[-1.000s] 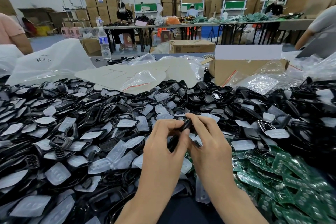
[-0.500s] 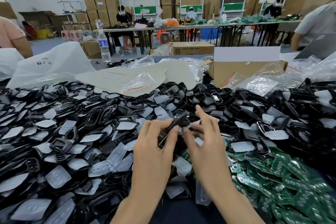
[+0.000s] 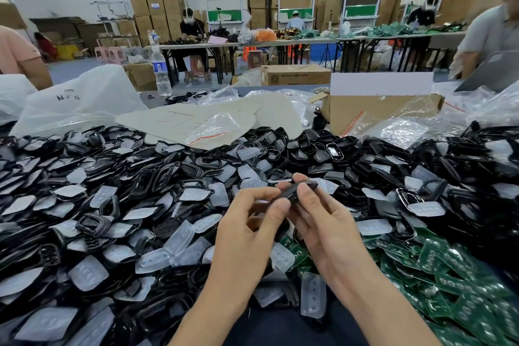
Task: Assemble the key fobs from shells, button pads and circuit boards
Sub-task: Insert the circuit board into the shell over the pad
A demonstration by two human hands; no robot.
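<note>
Both hands are up over the middle of the worktop, near its front edge, pinching one black key fob shell [image 3: 299, 191] between them. Left hand [image 3: 247, 233]: thumb and fingertips closed on the shell's near end. Right hand [image 3: 323, 222]: fingers wrapped over the far end, thumb underneath. The shell is tilted, with its far end higher. Can't tell whether a pad or board is already seated inside.

Below the hands:
- One translucent button pad [image 3: 313, 296] lies near the front edge, just right of the left forearm.
- A single green circuit board [image 3: 292, 247] sits partly hidden under the right hand.

Stock on the worktop:
- A pile of black shells mixed with translucent button pads [image 3: 92, 205] covers the left side and middle.
- More black shells [image 3: 323, 149] are heaped toward the back centre and right.
- A pile of green circuit boards [image 3: 460, 275] fills the front right corner.

Back edge:
- Flat beige sheet [image 3: 196, 121] with a clear bag on top of it.
- Open cardboard box [image 3: 376, 112] to its right.
- White plastic bag [image 3: 75, 101] at the back left.
- Water bottle [image 3: 160, 70] standing upright behind that bag.
</note>
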